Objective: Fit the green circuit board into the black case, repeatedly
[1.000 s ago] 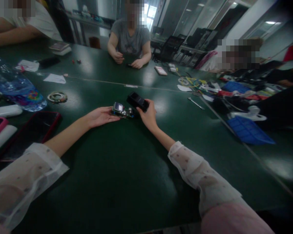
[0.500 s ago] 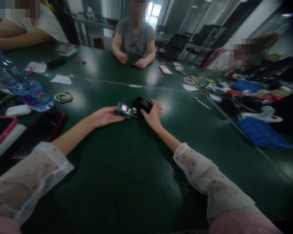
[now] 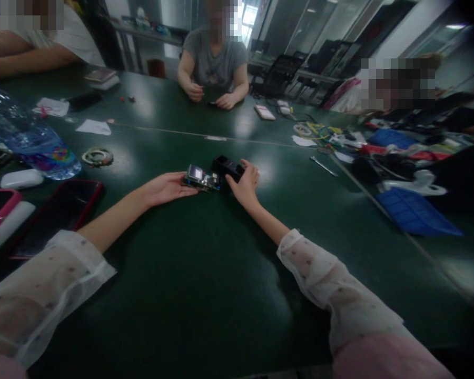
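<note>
Fingers [image 3: 186, 192] of the left hand [image 3: 160, 189] are closed around the left end of a small green circuit board [image 3: 202, 180] bearing a pale square screen [image 3: 196, 172]; the fingers of the right hand [image 3: 245, 184] grip a black oblong case [image 3: 227, 167], just beside the circuit board's right end and slightly beyond it; whether the case and the circuit board touch each other or the glossy dark green desk [image 3: 181, 289], I cannot tell; left of the circuit board are a pale ring-shaped bracelet [image 3: 97, 157], a dark-screened phone with a red edge [image 3: 59, 216] and a clear plastic bottle with a colourful label [image 3: 43, 142]; right of the circuit board, well apart, lie a slim silver metal rod [image 3: 324, 166] and a blue plastic tray [image 3: 416, 210]; beyond the circuit board, across the desk, sits a person in a grey T-shirt [image 3: 213, 58].
</note>
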Available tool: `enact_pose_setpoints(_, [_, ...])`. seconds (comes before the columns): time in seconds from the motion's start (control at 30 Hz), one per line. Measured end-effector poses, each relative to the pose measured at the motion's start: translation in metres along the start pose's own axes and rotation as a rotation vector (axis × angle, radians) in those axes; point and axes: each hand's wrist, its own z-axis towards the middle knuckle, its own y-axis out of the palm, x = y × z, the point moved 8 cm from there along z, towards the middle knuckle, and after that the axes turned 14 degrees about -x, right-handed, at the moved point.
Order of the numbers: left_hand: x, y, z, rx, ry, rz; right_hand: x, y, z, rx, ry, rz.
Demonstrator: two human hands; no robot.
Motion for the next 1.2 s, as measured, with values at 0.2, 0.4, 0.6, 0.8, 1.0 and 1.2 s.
enact_pose_setpoints(0.2, [0.000,-0.005,0.000,-0.005,0.008,-0.004,-0.001,0.000,0.000,0.004,-0.024,0.019])
enact_pose_setpoints(0.4, [0.000,-0.005,0.002,-0.014,0.012,0.002,0.000,0.001,0.000,0.005,-0.045,0.035])
enact_pose_setpoints(0.6, [-0.001,-0.004,0.002,-0.048,0.011,0.017,0.002,0.002,0.001,0.020,-0.056,0.053])
enact_pose_setpoints(0.8, [-0.001,-0.005,0.003,-0.034,0.012,0.014,0.004,0.003,0.003,-0.015,-0.044,0.040])
enact_pose_setpoints(1.0, [0.000,-0.002,0.001,-0.014,0.019,0.020,0.005,0.004,0.006,-0.033,-0.043,0.044])
enact_pose_setpoints(1.2, [0.001,-0.002,0.001,-0.018,0.026,0.016,0.010,0.004,0.009,0.017,-0.123,0.170])
